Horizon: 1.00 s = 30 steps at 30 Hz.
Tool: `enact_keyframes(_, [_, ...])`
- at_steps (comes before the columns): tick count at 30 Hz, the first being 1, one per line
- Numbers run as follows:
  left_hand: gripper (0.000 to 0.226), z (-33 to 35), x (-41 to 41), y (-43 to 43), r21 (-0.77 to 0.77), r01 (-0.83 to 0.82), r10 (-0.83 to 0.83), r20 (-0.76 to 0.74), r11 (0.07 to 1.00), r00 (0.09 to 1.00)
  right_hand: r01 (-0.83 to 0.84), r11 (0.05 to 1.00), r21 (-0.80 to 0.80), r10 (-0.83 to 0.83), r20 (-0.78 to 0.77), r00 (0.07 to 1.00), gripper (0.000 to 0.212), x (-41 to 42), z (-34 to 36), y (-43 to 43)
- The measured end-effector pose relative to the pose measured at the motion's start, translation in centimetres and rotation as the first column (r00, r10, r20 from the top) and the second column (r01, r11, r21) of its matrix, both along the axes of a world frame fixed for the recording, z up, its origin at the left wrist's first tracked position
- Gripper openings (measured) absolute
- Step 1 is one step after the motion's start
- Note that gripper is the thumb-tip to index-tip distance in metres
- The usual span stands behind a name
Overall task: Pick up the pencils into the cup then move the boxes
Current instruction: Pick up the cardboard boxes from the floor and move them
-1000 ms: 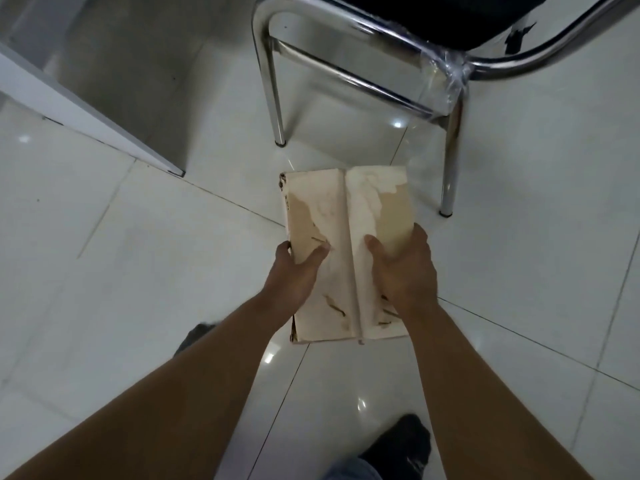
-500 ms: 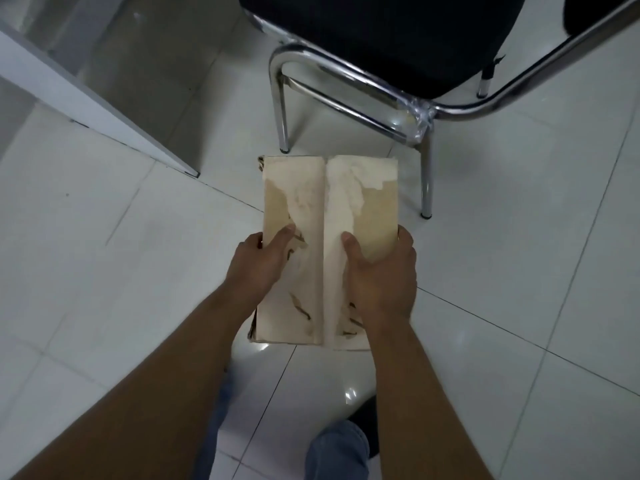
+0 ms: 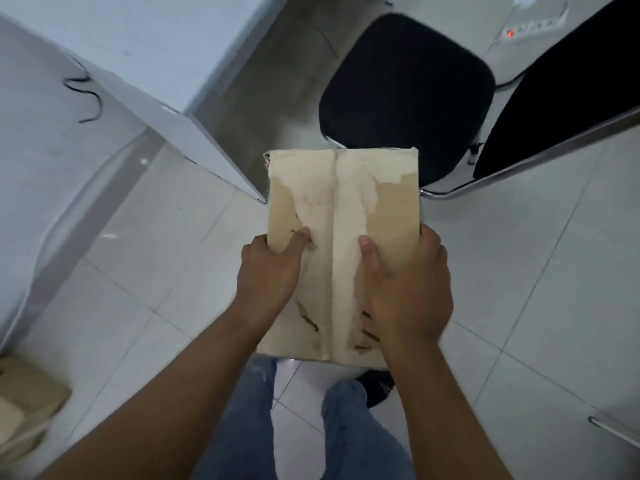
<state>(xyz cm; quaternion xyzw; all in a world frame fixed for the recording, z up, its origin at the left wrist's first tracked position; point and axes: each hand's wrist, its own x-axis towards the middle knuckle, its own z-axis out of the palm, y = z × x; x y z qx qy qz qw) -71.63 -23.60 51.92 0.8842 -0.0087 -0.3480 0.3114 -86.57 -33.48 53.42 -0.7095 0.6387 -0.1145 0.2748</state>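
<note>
A worn cardboard box (image 3: 341, 202) with torn, pale flaps is held in the air in front of me, above the tiled floor. My left hand (image 3: 268, 273) grips its left side, thumb pressed on the top flap. My right hand (image 3: 407, 292) clasps its right side, thumb on top and fingers wrapped round the edge. Another cardboard box (image 3: 24, 407) lies at the lower left edge of the view, partly cut off. No pencils or cup are in view.
A black-seated chair (image 3: 405, 88) with a chrome frame stands just beyond the held box. A white table (image 3: 52, 140) with black scribbles fills the left. My legs in jeans (image 3: 346, 431) are below. A power strip (image 3: 530, 26) lies at the top right.
The box has risen from floor level to well above it in both hands. The view has lifted, so the chair seat and the table top now show.
</note>
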Motion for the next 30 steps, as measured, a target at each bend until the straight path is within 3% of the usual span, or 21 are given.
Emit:
enact_keyframes(6, [0.081,12.2,1.7,0.9,-0.062,0.006,0.004,0.167,0.998,0.986,-0.061,0.996,-0.061,0.067,0.115,0.991,0.078,1.1,11.4,0.6])
enact_keyframes(14, [0.092,26.8,0.9,6.5,-0.205,-0.221,0.263,0.208,0.954,0.942,-0.33,0.932,-0.148,0.352,0.166,0.921,0.081,3.2,25.9,2.1])
enact_keyframes(18, [0.098,31.2,0.8,10.7,-0.263,-0.3,0.356,0.203,0.917,0.912,-0.468,0.868,-0.168,0.495,0.208,0.844,0.075,4.9,30.6,3.7])
enact_keyframes(21, [0.089,33.6,1.4,14.4,-0.286,-0.332,0.401,0.23,0.899,0.887,-0.538,0.811,-0.228,0.579,0.188,0.793,0.075,7.3,33.4,6.4])
enact_keyframes(25, [0.072,36.3,2.6,21.2,-0.307,-0.396,0.477,0.266,0.865,0.838,-0.629,0.729,-0.27,0.679,0.174,0.713,0.075,11.2,35.7,12.8])
enact_keyframes(30, [0.073,38.8,4.9,32.6,-0.277,-0.506,0.575,0.316,0.817,0.755,-0.739,0.62,-0.264,0.784,0.175,0.596,0.077,16.5,36.9,23.5])
